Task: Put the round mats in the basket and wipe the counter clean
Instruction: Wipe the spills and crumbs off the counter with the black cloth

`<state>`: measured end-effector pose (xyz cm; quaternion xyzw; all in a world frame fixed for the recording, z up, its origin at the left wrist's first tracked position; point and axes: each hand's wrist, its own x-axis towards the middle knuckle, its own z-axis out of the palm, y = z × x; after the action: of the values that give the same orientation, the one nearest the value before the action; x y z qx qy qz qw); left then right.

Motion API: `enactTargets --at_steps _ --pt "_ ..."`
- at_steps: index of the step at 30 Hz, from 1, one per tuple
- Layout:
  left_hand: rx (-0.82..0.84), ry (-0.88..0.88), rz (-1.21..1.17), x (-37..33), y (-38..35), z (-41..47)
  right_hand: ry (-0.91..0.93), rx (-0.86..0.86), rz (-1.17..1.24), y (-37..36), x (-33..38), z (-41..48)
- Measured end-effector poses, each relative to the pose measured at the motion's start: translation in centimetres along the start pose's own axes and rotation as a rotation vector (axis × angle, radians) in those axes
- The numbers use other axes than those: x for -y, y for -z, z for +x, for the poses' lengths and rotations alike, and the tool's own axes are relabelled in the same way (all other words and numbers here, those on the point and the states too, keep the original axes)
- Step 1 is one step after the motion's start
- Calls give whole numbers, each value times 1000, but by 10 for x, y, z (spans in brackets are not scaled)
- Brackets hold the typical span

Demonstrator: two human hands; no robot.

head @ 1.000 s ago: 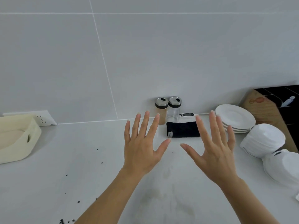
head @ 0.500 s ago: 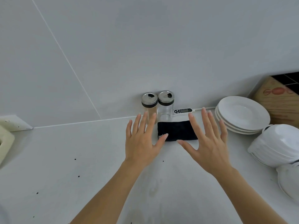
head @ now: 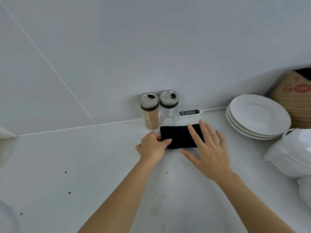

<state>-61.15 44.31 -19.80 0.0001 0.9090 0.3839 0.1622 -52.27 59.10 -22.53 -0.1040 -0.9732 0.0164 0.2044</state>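
Left hand [head: 152, 146]: fingers curled, thumb and fingertips pinching the left edge of the folded black cloth [head: 178, 137]. Right hand [head: 207, 148]: fingers spread flat over the cloth's right half, gripping nothing. Cloth lies on the white counter [head: 84, 165] (dark crumbs [head: 65, 172] scattered), just before two spice jars [head: 158, 109].

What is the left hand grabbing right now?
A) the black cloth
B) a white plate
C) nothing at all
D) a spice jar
A: the left hand pinches the left edge of the folded black cloth, while the right hand lies flat over its right end.
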Motion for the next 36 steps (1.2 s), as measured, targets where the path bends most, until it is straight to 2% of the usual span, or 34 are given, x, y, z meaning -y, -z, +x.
enactTargets --at_steps 4,11,17,23,26,31,33,36 --pt "9 -81 -44 -4 -2 -5 5 49 82 -2 1 4" --pt "68 -349 -151 14 -9 -17 89 77 246 -1 0 11" --pt "-53 -710 1 17 -4 -15 204 173 463 4 -3 21" --pt "-52 -909 34 47 -12 -22 311 168 428 3 -10 33" --pt "-64 -886 46 59 -14 -27 421 138 316 4 -12 30" --pt "-25 -682 -100 59 -17 -36 501 93 217 11 -11 22" --pt "-55 -678 -12 58 -20 -39 526 114 195 15 -8 19" --pt "-45 -780 114 54 -20 -40 485 176 157 17 -4 14"
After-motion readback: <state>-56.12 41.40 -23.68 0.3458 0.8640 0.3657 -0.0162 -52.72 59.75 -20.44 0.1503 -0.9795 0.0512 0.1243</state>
